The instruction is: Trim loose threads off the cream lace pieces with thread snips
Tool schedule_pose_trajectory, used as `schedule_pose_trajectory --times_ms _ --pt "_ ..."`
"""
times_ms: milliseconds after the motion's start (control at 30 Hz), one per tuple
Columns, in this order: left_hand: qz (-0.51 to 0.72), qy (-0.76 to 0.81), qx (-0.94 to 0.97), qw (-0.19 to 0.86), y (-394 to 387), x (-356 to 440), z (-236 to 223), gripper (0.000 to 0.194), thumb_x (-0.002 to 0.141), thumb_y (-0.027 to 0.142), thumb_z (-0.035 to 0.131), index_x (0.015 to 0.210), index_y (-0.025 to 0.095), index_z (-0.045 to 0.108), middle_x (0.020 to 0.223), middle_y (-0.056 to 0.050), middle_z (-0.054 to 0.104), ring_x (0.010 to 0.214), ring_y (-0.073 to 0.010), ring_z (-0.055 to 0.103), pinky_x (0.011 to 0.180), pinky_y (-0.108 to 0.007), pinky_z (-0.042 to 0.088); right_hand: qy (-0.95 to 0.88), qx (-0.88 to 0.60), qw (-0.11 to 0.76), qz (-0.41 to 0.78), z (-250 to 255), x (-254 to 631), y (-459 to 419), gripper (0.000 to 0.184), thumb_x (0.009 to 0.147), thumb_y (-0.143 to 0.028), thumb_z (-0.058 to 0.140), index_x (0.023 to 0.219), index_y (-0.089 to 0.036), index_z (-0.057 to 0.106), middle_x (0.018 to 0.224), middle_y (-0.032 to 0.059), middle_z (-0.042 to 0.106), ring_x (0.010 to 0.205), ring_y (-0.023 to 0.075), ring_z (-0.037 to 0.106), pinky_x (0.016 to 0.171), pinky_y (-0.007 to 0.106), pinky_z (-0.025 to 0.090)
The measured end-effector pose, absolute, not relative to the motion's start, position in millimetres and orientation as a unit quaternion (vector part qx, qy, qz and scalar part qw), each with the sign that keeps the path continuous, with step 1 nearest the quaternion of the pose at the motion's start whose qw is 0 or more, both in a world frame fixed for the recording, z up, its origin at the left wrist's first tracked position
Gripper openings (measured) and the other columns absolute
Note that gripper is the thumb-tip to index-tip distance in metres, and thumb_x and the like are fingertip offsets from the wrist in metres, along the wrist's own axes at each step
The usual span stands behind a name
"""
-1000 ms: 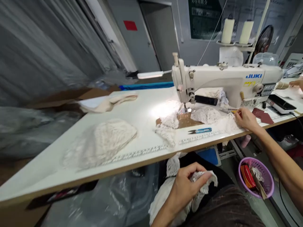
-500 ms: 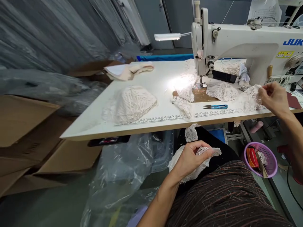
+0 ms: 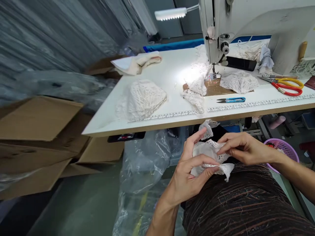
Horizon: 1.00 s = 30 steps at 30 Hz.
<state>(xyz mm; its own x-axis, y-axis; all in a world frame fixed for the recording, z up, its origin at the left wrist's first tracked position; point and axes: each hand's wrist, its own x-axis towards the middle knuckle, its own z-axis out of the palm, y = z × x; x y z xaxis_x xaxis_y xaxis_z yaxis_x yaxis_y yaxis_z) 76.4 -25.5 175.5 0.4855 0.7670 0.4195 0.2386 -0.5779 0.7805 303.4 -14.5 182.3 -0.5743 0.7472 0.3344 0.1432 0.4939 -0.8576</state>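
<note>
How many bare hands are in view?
2: the left hand, pinching the white lace fabric, and the right hand, touching it, both in front of the white tabletop. No others show.

Grey drapery [image 3: 61, 36] at left, cardboard boxes [image 3: 36, 123] near greenish floor [image 3: 81, 196], bright lamp [image 3: 171, 14] above a white table [image 3: 173, 70].

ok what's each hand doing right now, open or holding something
Left hand: holding white lace fabric in a pinch.
Right hand: fingertips at the same fabric; grip cannot be told.

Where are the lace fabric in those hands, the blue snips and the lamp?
Lace fabric [image 3: 208, 149]: head view, middle of the cloth.
Blue snips [image 3: 234, 100]: head view, on the handle.
Lamp [image 3: 170, 14]: head view, on its white housing.
</note>
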Motion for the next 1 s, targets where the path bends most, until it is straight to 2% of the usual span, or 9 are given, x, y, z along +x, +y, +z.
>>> schedule_pose_trajectory --times_ms 67,167,333,500,533,600,733,833,1000 --pt "0.359 0.312 0.797 0.372 -24.0 68.9 173.4 0.008 0.088 0.023 0.069 0.087 0.023 0.077 0.157 -0.008 0.038 0.135 -0.0289 0.049 0.111 -0.045 0.041 -0.790 -0.283 0.333 0.431 174.6 297.9 -17.6 0.030 0.088 -0.001 0.050 0.099 -0.015 0.075 0.106 0.0097 0.070 0.092 0.0130 0.067 0.079 0.025 0.053" --pt "0.322 0.297 0.783 0.442 -17.8 63.6 169.1 0.008 0.088 0.025 0.069 0.087 0.022 0.076 0.150 -0.012 0.049 0.131 -0.0290 0.054 0.111 -0.045 0.042 -0.806 -0.273 0.305 0.429 174.5 293.3 -20.1 0.034 0.085 0.003 0.049 0.100 -0.015 0.075 0.106 0.0091 0.069 0.093 0.0138 0.066 0.082 0.027 0.052" --pt "0.311 0.300 0.743 0.511 -8.5 65.9 161.1 0.014 0.088 0.031 0.070 0.084 0.020 0.077 0.115 -0.012 0.069 0.104 -0.0236 0.067 0.094 -0.039 0.051 -0.827 -0.268 0.289 0.401 177.0 290.0 -21.0 0.033 0.086 0.002 0.047 0.100 -0.015 0.072 0.102 0.0090 0.068 0.096 0.0162 0.064 0.082 0.028 0.052" --pt "0.336 0.338 0.693 0.541 -8.3 70.3 157.2 0.017 0.085 0.035 0.072 0.082 0.019 0.078 0.082 -0.007 0.068 0.077 -0.0172 0.064 0.071 -0.029 0.053 -0.811 -0.308 0.294 0.402 169.5 285.4 -25.5 0.016 0.082 -0.007 0.054 0.090 -0.017 0.064 0.092 0.0063 0.066 0.083 0.0163 0.063 0.076 0.029 0.051" --pt "0.334 0.344 0.688 0.545 -8.9 71.0 156.9 0.017 0.084 0.035 0.073 0.081 0.019 0.078 0.080 -0.007 0.068 0.075 -0.0169 0.064 0.069 -0.029 0.052 -0.803 -0.324 0.297 0.403 166.8 283.8 -26.3 0.011 0.081 -0.012 0.060 0.090 -0.018 0.062 0.092 0.0055 0.065 0.081 0.0165 0.062 0.075 0.030 0.051" --pt "0.335 0.355 0.679 0.548 -10.3 72.2 156.4 0.017 0.082 0.035 0.075 0.079 0.019 0.078 0.080 -0.007 0.069 0.074 -0.0172 0.064 0.069 -0.029 0.052 -0.792 -0.351 0.308 0.395 160.8 280.1 -27.1 0.016 0.079 -0.022 0.069 0.090 -0.019 0.058 0.092 0.0052 0.063 0.080 0.0171 0.060 0.073 0.030 0.051" --pt "0.364 0.383 0.652 0.544 -12.9 71.8 153.7 0.016 0.079 0.035 0.078 0.077 0.019 0.078 0.078 -0.007 0.069 0.074 -0.0171 0.064 0.068 -0.029 0.051 -0.790 -0.349 0.337 0.375 150.6 275.2 -27.0 0.006 0.091 -0.022 0.058 0.087 -0.018 0.058 0.089 0.0073 0.064 0.080 0.0172 0.060 0.072 0.030 0.051" --pt "0.374 0.398 0.629 0.553 -14.3 69.4 151.5 0.015 0.079 0.034 0.079 0.076 0.020 0.078 0.078 -0.006 0.070 0.075 -0.0174 0.064 0.070 -0.030 0.052 -0.778 -0.346 0.338 0.401 148.9 275.5 -27.1 0.012 0.093 -0.019 0.053 0.085 -0.017 0.062 0.090 0.0078 0.067 0.079 0.0165 0.062 0.073 0.030 0.051" --pt "0.382 0.408 0.596 0.576 -15.8 65.8 148.5 0.018 0.079 0.037 0.079 0.076 0.019 0.078 0.083 -0.007 0.073 0.079 -0.0184 0.066 0.074 -0.031 0.053 -0.694 -0.377 0.364 0.493 146.9 275.2 -28.6 0.021 0.094 -0.030 0.056 0.084 -0.016 0.070 0.085 0.0061 0.069 0.074 0.0150 0.062 0.067 0.028 0.049"
